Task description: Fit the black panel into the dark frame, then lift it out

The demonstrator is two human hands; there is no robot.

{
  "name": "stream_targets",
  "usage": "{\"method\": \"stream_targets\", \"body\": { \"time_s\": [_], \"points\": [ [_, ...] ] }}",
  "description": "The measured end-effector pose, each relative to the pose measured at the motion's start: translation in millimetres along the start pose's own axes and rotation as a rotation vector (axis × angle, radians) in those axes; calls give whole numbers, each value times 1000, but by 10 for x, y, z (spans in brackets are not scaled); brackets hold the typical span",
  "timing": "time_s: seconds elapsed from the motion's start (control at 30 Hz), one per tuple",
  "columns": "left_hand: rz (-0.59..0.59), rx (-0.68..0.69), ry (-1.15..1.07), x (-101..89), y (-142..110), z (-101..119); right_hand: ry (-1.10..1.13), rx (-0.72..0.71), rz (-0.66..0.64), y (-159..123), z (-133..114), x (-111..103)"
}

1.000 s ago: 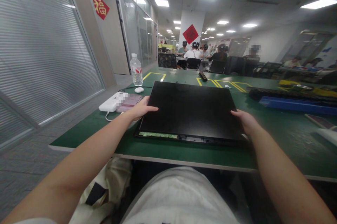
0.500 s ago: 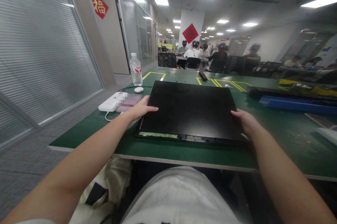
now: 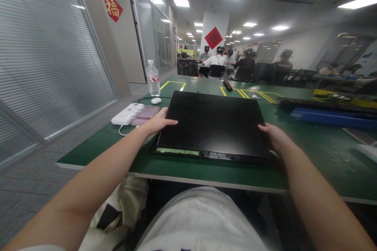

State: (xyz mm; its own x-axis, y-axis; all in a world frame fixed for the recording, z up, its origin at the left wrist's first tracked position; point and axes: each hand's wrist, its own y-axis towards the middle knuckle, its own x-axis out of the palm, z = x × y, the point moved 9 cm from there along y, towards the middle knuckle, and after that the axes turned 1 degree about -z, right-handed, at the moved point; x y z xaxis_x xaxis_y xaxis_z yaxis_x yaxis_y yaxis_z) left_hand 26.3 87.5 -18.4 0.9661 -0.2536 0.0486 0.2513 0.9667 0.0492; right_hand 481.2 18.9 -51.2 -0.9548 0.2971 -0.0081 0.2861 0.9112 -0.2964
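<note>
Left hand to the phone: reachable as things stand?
Probably yes: the phone lies right beside the left hand, with no obstacle visible between them. But that hand grips the left edge of the black panel, so it would likely have to let go first.

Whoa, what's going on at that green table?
A person has a flat black panel between both hands: the left hand holds its left edge, the right hand its right. The panel is at the green table, a green strip showing along its near edge. A water bottle stands beyond the left hand.
</note>
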Motion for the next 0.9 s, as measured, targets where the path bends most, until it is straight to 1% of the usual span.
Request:
{"method": "stream_targets", "body": {
  "time_s": [0.27,0.5,0.67,0.9],
  "points": [
    [6,-17,15,-25,17,-37,-8,6,1,-39,-25,24],
    [-5,-49,-36,42,-37,2,58,4,-17,-38,-15,42],
    [0,-44,-42,54,-54,31,22,-3,-26,-11,-11,25],
    [-7,-50,0,26,-29,-7,11,-17,-24,-7,-16,22]
  ]
}}
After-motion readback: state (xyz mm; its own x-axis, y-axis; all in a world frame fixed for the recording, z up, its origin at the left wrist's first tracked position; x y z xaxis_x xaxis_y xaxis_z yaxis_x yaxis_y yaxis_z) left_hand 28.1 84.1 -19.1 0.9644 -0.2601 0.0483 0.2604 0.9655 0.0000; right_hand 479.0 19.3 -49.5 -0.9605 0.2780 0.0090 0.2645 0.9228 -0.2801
